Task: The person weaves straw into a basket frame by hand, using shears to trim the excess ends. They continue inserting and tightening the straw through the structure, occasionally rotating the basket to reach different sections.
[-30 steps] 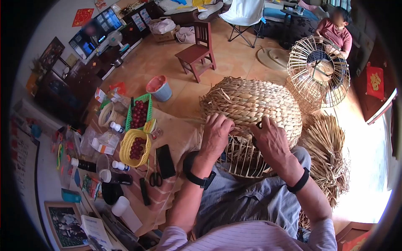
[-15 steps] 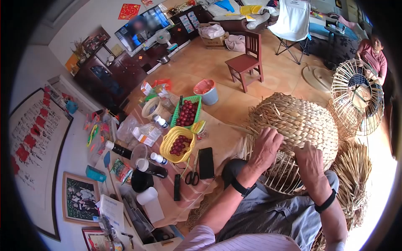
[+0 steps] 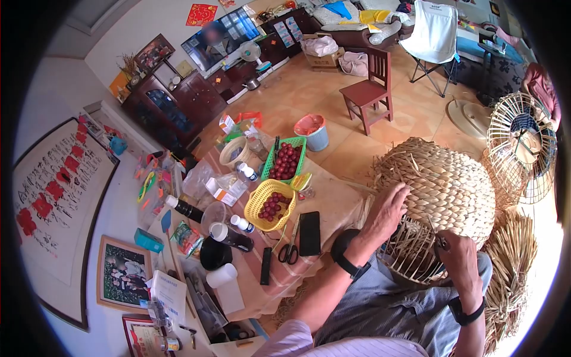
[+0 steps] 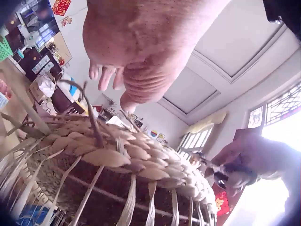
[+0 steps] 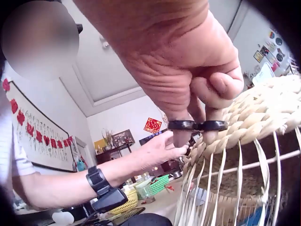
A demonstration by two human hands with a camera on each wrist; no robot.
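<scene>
A large upturned basket (image 3: 440, 184) rests at the lap; braided straw covers its upper part, and bare thin ribs show below. My right hand (image 3: 461, 256) grips scissors (image 5: 197, 125), thumb and a finger through the black loops, close to the braid's lower edge. Their blades are mostly hidden in the right wrist view. My left hand (image 3: 385, 215) is over the basket's left side. In the left wrist view its thumb (image 4: 131, 101) pinches the tip of a thin straw strand (image 4: 137, 126), while the other fingers hang loosely apart. Loose straw ends (image 4: 89, 110) stick up from the braid.
At the left, a table (image 3: 333, 202) bears a yellow basket (image 3: 253, 205) and a green basket (image 3: 275, 169) of red fruit, another pair of scissors (image 3: 289, 253), a phone (image 3: 310, 233) and bottles. A straw bundle (image 3: 514, 250) lies right. Behind stands a red chair (image 3: 367, 92).
The head view has turned left, so everything shifts right in it. My right hand has moved slightly down from the braid, with scissors showing. The left hand's fingers lie flatter than before.
</scene>
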